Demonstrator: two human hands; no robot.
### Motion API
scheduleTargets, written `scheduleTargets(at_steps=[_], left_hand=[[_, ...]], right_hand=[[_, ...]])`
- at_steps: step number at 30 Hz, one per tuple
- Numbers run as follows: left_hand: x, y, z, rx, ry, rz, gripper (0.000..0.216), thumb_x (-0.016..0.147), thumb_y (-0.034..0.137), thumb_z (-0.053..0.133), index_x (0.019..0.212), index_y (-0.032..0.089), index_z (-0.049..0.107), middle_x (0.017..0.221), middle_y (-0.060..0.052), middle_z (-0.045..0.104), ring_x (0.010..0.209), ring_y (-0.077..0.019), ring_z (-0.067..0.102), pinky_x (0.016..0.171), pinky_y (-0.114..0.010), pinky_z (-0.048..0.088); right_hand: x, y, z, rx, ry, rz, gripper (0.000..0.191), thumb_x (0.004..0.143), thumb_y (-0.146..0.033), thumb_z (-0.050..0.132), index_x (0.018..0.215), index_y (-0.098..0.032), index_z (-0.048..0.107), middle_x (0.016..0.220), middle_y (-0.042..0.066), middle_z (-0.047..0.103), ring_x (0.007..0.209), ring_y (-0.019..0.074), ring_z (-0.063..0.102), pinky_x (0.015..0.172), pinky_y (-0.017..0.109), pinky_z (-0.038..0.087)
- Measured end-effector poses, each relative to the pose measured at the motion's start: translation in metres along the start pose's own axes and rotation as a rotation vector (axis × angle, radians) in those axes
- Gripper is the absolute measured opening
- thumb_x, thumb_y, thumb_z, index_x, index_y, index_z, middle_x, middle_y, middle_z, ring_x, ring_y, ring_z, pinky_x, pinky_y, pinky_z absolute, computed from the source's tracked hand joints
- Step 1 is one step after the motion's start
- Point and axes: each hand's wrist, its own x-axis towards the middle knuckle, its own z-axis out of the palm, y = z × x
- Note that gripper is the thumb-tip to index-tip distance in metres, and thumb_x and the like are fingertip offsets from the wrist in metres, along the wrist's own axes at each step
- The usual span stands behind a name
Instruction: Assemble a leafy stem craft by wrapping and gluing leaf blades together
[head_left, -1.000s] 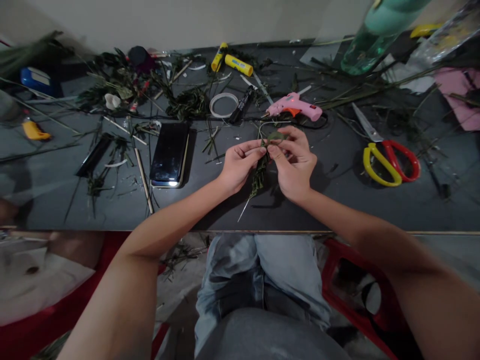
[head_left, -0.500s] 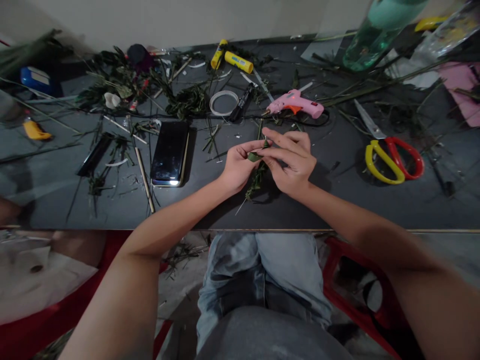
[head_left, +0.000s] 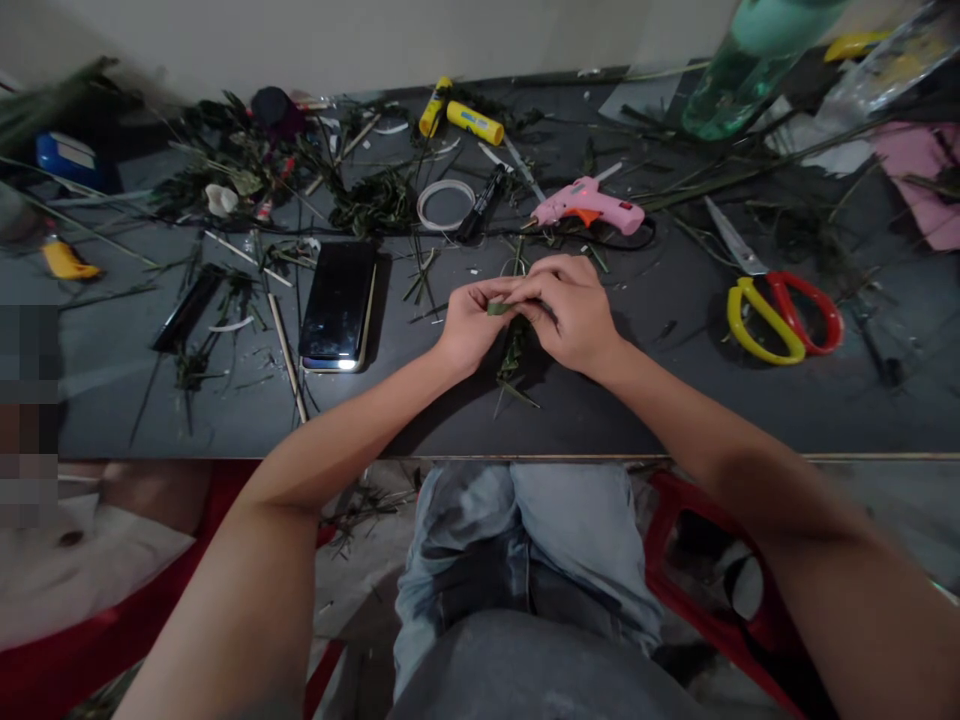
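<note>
Both hands meet over the front middle of the dark table point(head_left: 660, 420). My left hand point(head_left: 472, 325) is closed, its thumb and fingers pinching a green leaf strip point(head_left: 498, 308). From the right, my right hand point(head_left: 566, 310) is closed on the same strip, fingertips bent against it; part of the strip is hidden by them. Under the hands lies a bunch of dark green leaf pieces point(head_left: 513, 355), with thin stems pointing toward me. Beyond my right hand rests a pink glue gun point(head_left: 589, 207).
A phone point(head_left: 339, 300) lies to the left, scissors with yellow and red handles point(head_left: 780, 310) to the right. Behind are a roll of white wire point(head_left: 446, 205), yellow glue sticks point(head_left: 474, 123), leaf scraps point(head_left: 375, 200) and a green bottle point(head_left: 739, 90). Another person's clothing point(head_left: 82, 570) shows at lower left.
My right hand's fingers, extended before, have curled down beside the left fingertips. The green strip has turned slightly to the left, and the leaf bunch below has shifted.
</note>
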Motion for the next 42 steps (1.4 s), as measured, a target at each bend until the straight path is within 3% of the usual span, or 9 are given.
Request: scheduleTargets(at_steps=[6, 11, 18, 22, 26, 29, 32, 35, 42], left_hand=[[-0.001, 0.0, -0.001, 0.016, 0.082, -0.069, 0.016, 0.066, 0.017, 0.087, 0.08, 0.017, 0.079, 0.081, -0.003, 0.078, 0.073, -0.0119, 0.071, 0.076, -0.026, 0.057], [-0.004, 0.004, 0.002, 0.069, 0.155, -0.055, 0.02, 0.069, 0.016, 0.084, 0.088, 0.017, 0.08, 0.085, -0.002, 0.08, 0.077, -0.0114, 0.072, 0.079, -0.025, 0.058], [-0.003, 0.004, 0.004, -0.013, 0.146, -0.111, 0.016, 0.074, 0.021, 0.083, 0.09, 0.019, 0.08, 0.076, 0.001, 0.077, 0.061, -0.0065, 0.064, 0.061, -0.019, 0.052], [-0.005, 0.007, 0.005, -0.034, 0.088, -0.122, 0.02, 0.078, 0.03, 0.083, 0.094, 0.02, 0.079, 0.077, 0.001, 0.077, 0.065, -0.0091, 0.068, 0.063, -0.021, 0.055], [-0.008, 0.011, 0.009, -0.048, 0.001, -0.121, 0.027, 0.078, 0.04, 0.083, 0.095, 0.019, 0.077, 0.084, -0.003, 0.079, 0.086, -0.017, 0.076, 0.075, -0.027, 0.061], [-0.011, 0.012, 0.011, -0.056, -0.036, -0.119, 0.035, 0.076, 0.046, 0.084, 0.096, 0.019, 0.075, 0.09, -0.005, 0.08, 0.093, -0.0193, 0.077, 0.081, -0.03, 0.063], [-0.013, 0.015, 0.01, -0.028, -0.1, -0.087, 0.044, 0.073, 0.053, 0.085, 0.098, 0.018, 0.075, 0.091, -0.005, 0.08, 0.09, -0.0191, 0.077, 0.081, -0.03, 0.063], [-0.013, 0.02, 0.007, 0.059, -0.174, -0.07, 0.047, 0.075, 0.055, 0.082, 0.1, 0.016, 0.075, 0.09, -0.006, 0.08, 0.087, -0.0183, 0.077, 0.081, -0.03, 0.063], [-0.005, 0.018, -0.007, 0.288, -0.126, 0.043, 0.032, 0.079, 0.035, 0.082, 0.103, 0.016, 0.075, 0.103, -0.008, 0.08, 0.099, -0.0208, 0.076, 0.095, -0.033, 0.058]], right_hand=[[0.002, -0.003, -0.005, 0.137, 0.031, 0.111, 0.022, 0.101, -0.041, 0.056, 0.097, -0.026, 0.071, 0.109, 0.007, 0.074, 0.105, 0.025, 0.065, 0.097, 0.046, 0.05], [0.005, -0.004, -0.009, 0.162, 0.123, 0.215, 0.026, 0.094, -0.052, 0.066, 0.089, -0.028, 0.074, 0.125, 0.006, 0.071, 0.118, 0.0286, 0.062, 0.105, 0.051, 0.048], [-0.002, 0.0, 0.007, 0.221, 0.241, 0.321, 0.026, 0.09, -0.056, 0.069, 0.09, -0.031, 0.076, 0.125, 0.006, 0.067, 0.122, 0.0293, 0.06, 0.102, 0.052, 0.05], [-0.004, 0.002, 0.014, 0.221, 0.278, 0.326, 0.03, 0.095, -0.055, 0.063, 0.091, -0.027, 0.074, 0.126, 0.007, 0.065, 0.122, 0.0275, 0.06, 0.101, 0.05, 0.051], [-0.006, 0.004, 0.018, 0.292, 0.303, 0.372, 0.038, 0.096, -0.062, 0.056, 0.093, -0.026, 0.07, 0.13, 0.007, 0.061, 0.114, 0.0232, 0.061, 0.093, 0.043, 0.056], [-0.006, 0.004, 0.022, 0.428, 0.327, 0.425, 0.05, 0.093, -0.073, 0.051, 0.095, -0.026, 0.066, 0.129, 0.008, 0.058, 0.098, 0.0195, 0.065, 0.075, 0.036, 0.059], [-0.004, 0.003, 0.021, 0.521, 0.283, 0.518, 0.058, 0.089, -0.08, 0.05, 0.093, -0.024, 0.063, 0.12, 0.007, 0.061, 0.076, 0.0139, 0.063, 0.058, 0.03, 0.055], [0.004, 0.001, 0.009, 0.633, 0.227, 0.6, 0.062, 0.078, -0.085, 0.06, 0.082, -0.023, 0.061, 0.093, 0.004, 0.064, 0.062, 0.0113, 0.057, 0.051, 0.027, 0.051], [0.018, 0.012, -0.03, 0.863, -0.178, 0.692, 0.058, 0.067, -0.075, 0.08, 0.063, -0.02, 0.062, 0.054, -0.002, 0.053, 0.044, 0.0069, 0.043, 0.036, 0.022, 0.03]])
